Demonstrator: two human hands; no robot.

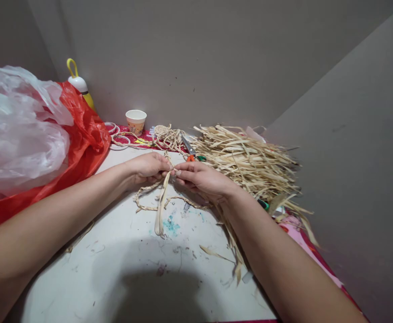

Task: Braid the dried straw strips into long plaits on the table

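My left hand (148, 168) and my right hand (203, 179) meet fingertip to fingertip over the white table (122, 269), both pinched on pale dried straw strips (162, 204). Loose strip ends hang down from the pinch to the tabletop. A thin braided straw cord (145, 207) trails from under my hands and loops across the table. More braided cord (167, 137) lies coiled behind my hands.
A large pile of dried straw strips (250, 161) lies right of my hands, with orange-handled scissors (191, 152) at its near edge. A paper cup (136, 121) stands by the back wall. Red and clear plastic bags (31, 134) fill the left, a yellow-and-white bottle (78, 83) behind them.
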